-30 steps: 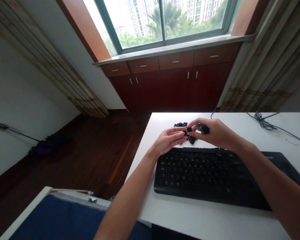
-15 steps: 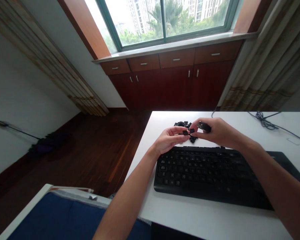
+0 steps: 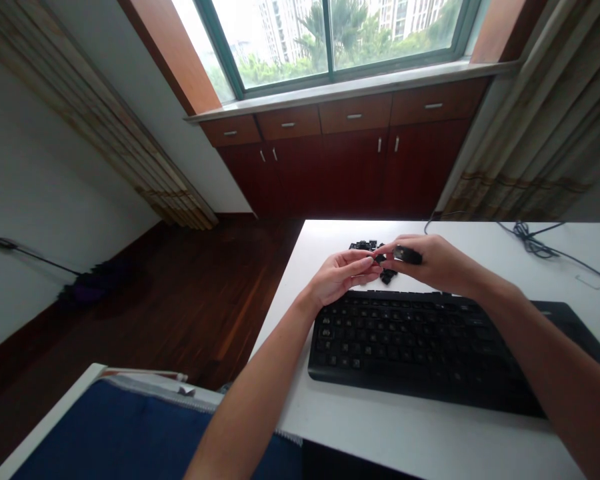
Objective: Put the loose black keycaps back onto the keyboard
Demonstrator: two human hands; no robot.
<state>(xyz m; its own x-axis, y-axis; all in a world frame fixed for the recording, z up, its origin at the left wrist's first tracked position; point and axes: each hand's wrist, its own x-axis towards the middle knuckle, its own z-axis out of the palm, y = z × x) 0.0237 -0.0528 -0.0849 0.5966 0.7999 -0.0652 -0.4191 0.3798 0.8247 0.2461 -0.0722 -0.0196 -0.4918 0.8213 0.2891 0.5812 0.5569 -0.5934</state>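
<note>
My left hand (image 3: 344, 275) is above the far edge of a black keyboard (image 3: 405, 333), its thumb and fingers pinched on a small black keycap (image 3: 379, 261). Opposite it, my right hand (image 3: 437, 263) is closed around a short black-handled tool (image 3: 407, 255), whose working end I cannot make out. Its fingertips meet those of the left hand at the keycap. Beyond and under the hands lies a pile of black keycaps (image 3: 364, 245), partly hidden by the fingers. Many positions on the keyboard show bare sockets.
The keyboard lies on a white table (image 3: 370, 420). A coiled black cable (image 3: 530, 240) and a thin bent wire (image 3: 587, 283) are at the right. A blue-covered piece of furniture (image 3: 130, 433) stands left of the table. Wooden cabinets (image 3: 325, 173) run under the window.
My fingertips have come closer together, and the left thumb has moved over the keycap. Less of the small black pieces shows between my hands. The keyboard has stayed put.
</note>
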